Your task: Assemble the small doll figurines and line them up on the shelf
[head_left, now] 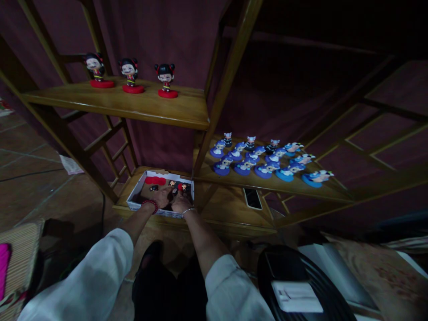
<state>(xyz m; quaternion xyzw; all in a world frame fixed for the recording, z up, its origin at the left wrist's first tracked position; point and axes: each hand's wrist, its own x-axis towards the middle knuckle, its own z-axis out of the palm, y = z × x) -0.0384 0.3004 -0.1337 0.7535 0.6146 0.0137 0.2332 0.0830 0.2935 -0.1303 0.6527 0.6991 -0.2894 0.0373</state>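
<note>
Both of my hands reach down into a shallow white cardboard box (134, 199) on the low shelf. My left hand (162, 198), with a red bead bracelet at the wrist, has its fingers bent toward a small dark piece (174, 191). Close beside it, my right hand (181, 203), wearing a thin bangle, has its fingers curled at the same spot. What the fingertips grip is too small and dim to name. Red round bases (155, 180) lie at the box's back left. Black-haired figurine parts (172, 183) lie along its back right, and another dark piece (154, 188) is left of my hands.
Three black-haired figurines on red bases, one of them at the right (165, 80), stand on the upper shelf (133, 104). Several blue-based figurines (245, 165) fill the right shelf. A phone (252, 199) lies on the low shelf. A black stool (287, 263) stands at my right.
</note>
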